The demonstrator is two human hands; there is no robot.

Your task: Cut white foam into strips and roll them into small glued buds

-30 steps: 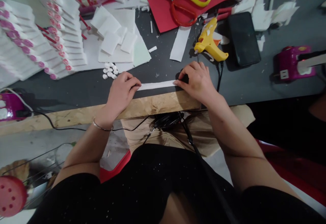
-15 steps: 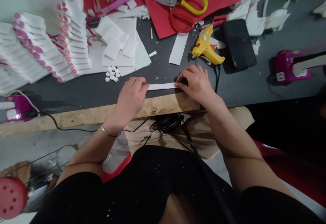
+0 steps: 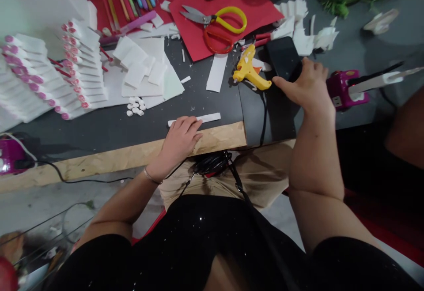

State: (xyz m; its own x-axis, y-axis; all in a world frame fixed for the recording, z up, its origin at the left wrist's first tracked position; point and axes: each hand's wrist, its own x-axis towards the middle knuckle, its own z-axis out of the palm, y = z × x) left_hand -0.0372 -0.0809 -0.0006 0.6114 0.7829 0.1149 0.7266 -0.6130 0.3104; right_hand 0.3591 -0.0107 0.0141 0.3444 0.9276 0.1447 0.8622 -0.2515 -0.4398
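Near the table's front edge, my left hand [image 3: 181,137] rests with its fingers spread over a folded white strip [image 3: 210,117]. Further right, my right hand [image 3: 308,83] is spread at the lower right side of a black phone [image 3: 284,57], thumb and fingers apart around its near end. A yellow glue gun [image 3: 251,71] lies just left of that phone. Scissors [image 3: 212,19] with one yellow and one red handle lie on red paper [image 3: 258,6]. Below the red paper is a white paper piece [image 3: 217,72].
Rows of white rolls with pink tips [image 3: 74,70] stand at the left, beside white paper squares [image 3: 139,68] and small white pellets [image 3: 135,106]. Purple power blocks [image 3: 346,90] sit at both sides. A person's arm [image 3: 409,127] shows at the right edge.
My right hand has left the strip and moved right to the phone, its fingers opening. My left hand has flattened over the strip. The view has shifted a little.
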